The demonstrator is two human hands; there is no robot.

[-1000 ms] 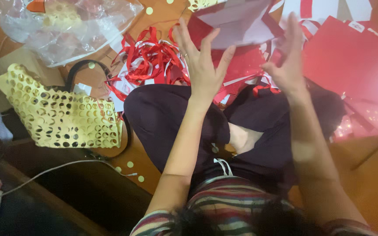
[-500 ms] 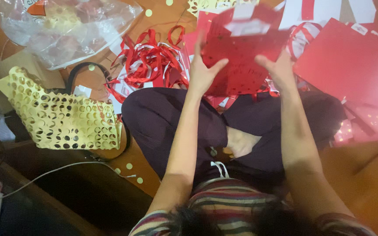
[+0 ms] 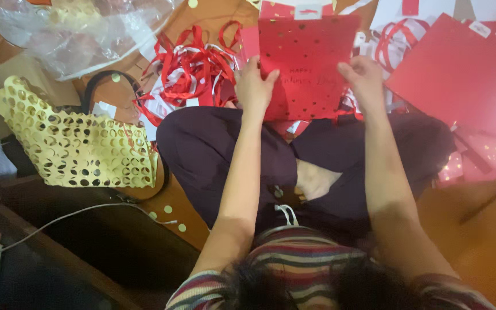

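Observation:
I sit cross-legged on a wooden floor and hold a red paper bag (image 3: 308,63) dotted with small gold spots flat in front of my knees. My left hand (image 3: 254,86) grips its lower left edge. My right hand (image 3: 363,77) grips its lower right edge. A white tab shows at the bag's top. A tangle of red and white ribbon strips (image 3: 188,66) lies just left of the bag.
A yellow sheet punched full of round holes (image 3: 78,143) lies at the left, over a black loop. A clear plastic bag (image 3: 81,28) sits at the top left. More red bags (image 3: 460,74) lie at the right. A white cable (image 3: 70,215) crosses the dark lower left.
A second ago both hands held a pale sheet up with fingers spread. They have come down and now grip the red bag, which lies flatter and faces me.

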